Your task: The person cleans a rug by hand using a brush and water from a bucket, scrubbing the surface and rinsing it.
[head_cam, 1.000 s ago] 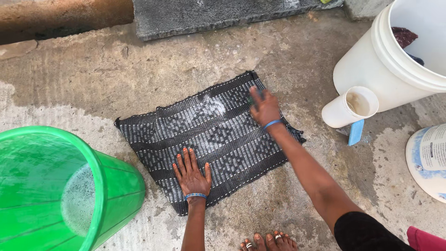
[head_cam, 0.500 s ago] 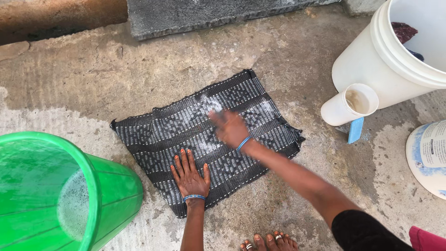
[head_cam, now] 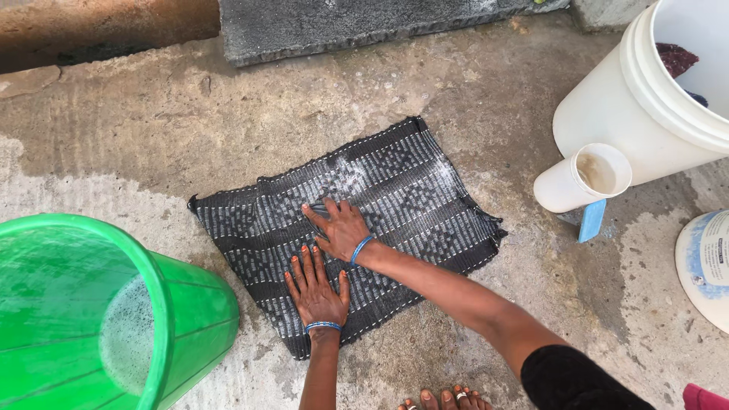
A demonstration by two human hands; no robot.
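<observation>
A dark woven cloth (head_cam: 410, 190) with a pale pattern and traces of suds lies flat on the wet concrete floor. My left hand (head_cam: 315, 292) rests palm-down on its near edge, fingers spread, holding nothing. Just beyond it, near the middle of the cloth, my right hand (head_cam: 342, 231) presses down with its fingers curled over a small dark brush (head_cam: 317, 209), most of which the hand hides. Both wrists wear blue bangles.
A green bucket (head_cam: 190, 319) holding water stands at the lower left, close to the cloth. At the right are a large white bucket (head_cam: 615, 114) with clothes inside, a white jug (head_cam: 566, 186) with a blue handle, and a white container (head_cam: 706, 266). My toes (head_cam: 440, 398) show at the bottom.
My right hand has swept from the cloth's far right corner toward its middle, ending just beyond my left hand. The left hand has stayed put on the near edge.
</observation>
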